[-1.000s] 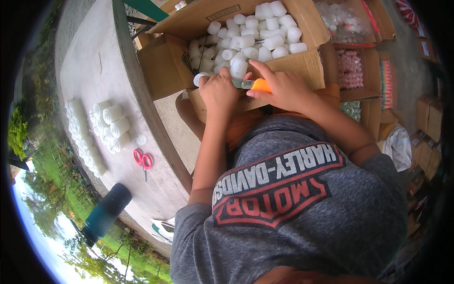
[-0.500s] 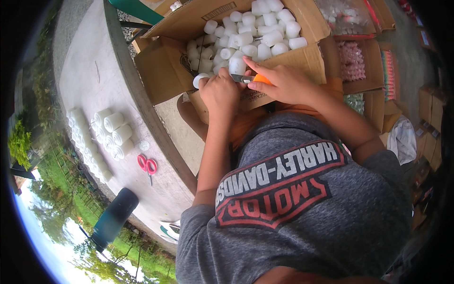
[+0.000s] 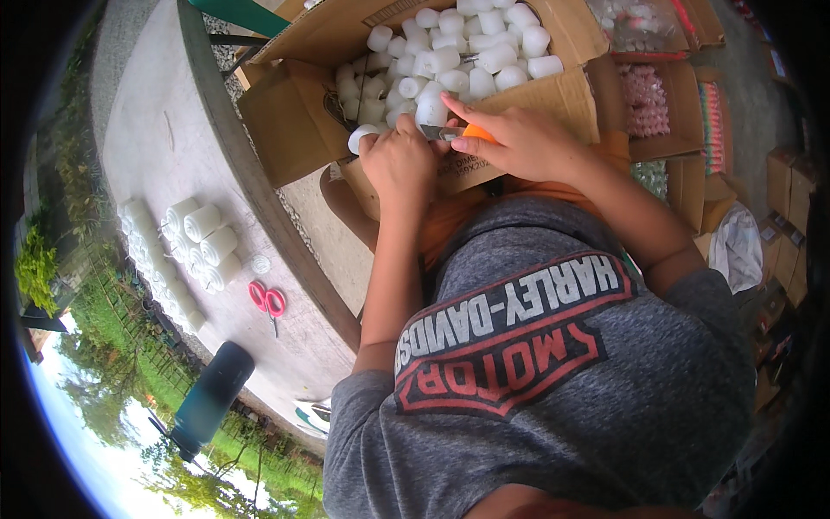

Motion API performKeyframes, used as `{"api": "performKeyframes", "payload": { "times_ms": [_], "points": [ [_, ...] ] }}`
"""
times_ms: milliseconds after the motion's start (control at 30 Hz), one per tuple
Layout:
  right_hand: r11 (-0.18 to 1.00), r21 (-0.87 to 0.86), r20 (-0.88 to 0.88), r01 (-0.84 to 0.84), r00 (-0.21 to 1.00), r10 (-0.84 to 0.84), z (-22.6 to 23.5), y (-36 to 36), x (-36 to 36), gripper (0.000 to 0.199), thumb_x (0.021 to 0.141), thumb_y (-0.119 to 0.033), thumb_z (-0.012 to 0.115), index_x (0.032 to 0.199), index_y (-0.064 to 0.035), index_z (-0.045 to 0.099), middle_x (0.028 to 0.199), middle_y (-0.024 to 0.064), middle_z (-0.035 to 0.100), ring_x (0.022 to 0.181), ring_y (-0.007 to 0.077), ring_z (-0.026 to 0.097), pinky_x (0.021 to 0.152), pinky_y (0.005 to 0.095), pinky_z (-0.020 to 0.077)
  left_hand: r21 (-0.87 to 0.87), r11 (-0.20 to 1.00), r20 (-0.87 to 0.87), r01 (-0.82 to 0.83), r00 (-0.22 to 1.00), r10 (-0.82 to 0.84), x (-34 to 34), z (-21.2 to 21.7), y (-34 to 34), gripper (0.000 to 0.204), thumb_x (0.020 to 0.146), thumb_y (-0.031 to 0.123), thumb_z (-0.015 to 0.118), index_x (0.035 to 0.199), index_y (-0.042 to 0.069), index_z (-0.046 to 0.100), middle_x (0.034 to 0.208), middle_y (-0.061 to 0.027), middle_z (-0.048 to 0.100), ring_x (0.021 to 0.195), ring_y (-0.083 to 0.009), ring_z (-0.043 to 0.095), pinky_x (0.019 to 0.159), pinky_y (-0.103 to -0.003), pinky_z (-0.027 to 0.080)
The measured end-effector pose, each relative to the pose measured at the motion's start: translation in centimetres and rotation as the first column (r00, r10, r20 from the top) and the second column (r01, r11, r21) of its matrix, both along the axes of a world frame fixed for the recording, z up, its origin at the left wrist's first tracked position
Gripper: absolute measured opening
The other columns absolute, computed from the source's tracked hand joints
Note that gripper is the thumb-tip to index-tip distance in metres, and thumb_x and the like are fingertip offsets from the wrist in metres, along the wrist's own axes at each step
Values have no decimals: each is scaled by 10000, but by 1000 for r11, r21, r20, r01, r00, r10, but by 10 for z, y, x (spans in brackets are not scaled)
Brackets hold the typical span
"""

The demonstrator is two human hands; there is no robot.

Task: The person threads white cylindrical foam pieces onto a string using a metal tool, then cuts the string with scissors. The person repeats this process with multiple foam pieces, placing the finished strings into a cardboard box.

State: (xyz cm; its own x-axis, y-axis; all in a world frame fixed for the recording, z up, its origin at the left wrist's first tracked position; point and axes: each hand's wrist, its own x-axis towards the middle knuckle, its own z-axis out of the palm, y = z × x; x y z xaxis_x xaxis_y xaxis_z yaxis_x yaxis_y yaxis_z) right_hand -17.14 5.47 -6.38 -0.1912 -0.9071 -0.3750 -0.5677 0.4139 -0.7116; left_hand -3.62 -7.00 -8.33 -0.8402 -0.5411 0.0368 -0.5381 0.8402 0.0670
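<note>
My left hand point(image 3: 398, 163) is closed around a white candle point(image 3: 362, 138), whose end shows at the left of the fist; the fingers hide the rest. In my right hand point(image 3: 519, 143) is a utility knife with an orange handle point(image 3: 478, 133). Its blade point(image 3: 439, 132) points left and reaches the fingers of my left hand; where the edge touches is hidden. My right index finger is stretched out along another white candle point(image 3: 431, 110) just beyond the blade. Both hands are over the near flap of a cardboard box point(image 3: 290, 117) full of short white candles.
At left, a pale table point(image 3: 156, 112) bears rows of white candles point(image 3: 203, 225), pink-handled scissors point(image 3: 266, 300), a small clear disc point(image 3: 258, 265) and a dark teal bottle point(image 3: 212, 394). Open boxes with pink goods point(image 3: 644, 99) stand at right, near a white cloth point(image 3: 737, 246).
The view has shifted slightly. My hands keep nearly the same pose, with the knife still at the left fist and the candle still held.
</note>
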Motion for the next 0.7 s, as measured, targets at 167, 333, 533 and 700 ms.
{"api": "performKeyframes", "payload": {
  "times_ms": [167,333,533,700],
  "points": [
    [999,-7,-73,33,997,-33,2,2,4,557,924,-455,449,1421,-249,304,840,69,663,598,272,600,585,374,466,-70,997,-23,18,1000,-20,1,-5,0,452,633,477,710,715,71,528,532,-59,590,552,-205,611,684,-331,420],
    [999,44,-113,31,993,-26,8,0,3,528,928,-459,441,1412,-285,323,682,93,610,497,252,547,520,371,438,-73,997,-47,8,999,-12,1,-5,1,464,636,490,700,720,68,528,536,-61,591,556,-207,612,683,-332,419],
    [992,-81,-112,100,988,-109,-9,3,6,494,937,-454,429,1399,-301,345,597,98,549,456,231,514,487,360,412,-99,995,-84,13,996,-22,1,-9,0,475,683,524,672,699,75,516,519,-62,581,529,-211,605,672,-326,420],
    [984,90,37,157,986,-160,1,-4,-3,494,935,-437,447,1399,-301,345,731,68,633,489,216,539,518,348,439,-113,994,-105,-6,994,-6,1,-11,3,488,688,538,668,701,75,513,515,-59,578,526,-210,604,669,-320,420]
  ]
}}
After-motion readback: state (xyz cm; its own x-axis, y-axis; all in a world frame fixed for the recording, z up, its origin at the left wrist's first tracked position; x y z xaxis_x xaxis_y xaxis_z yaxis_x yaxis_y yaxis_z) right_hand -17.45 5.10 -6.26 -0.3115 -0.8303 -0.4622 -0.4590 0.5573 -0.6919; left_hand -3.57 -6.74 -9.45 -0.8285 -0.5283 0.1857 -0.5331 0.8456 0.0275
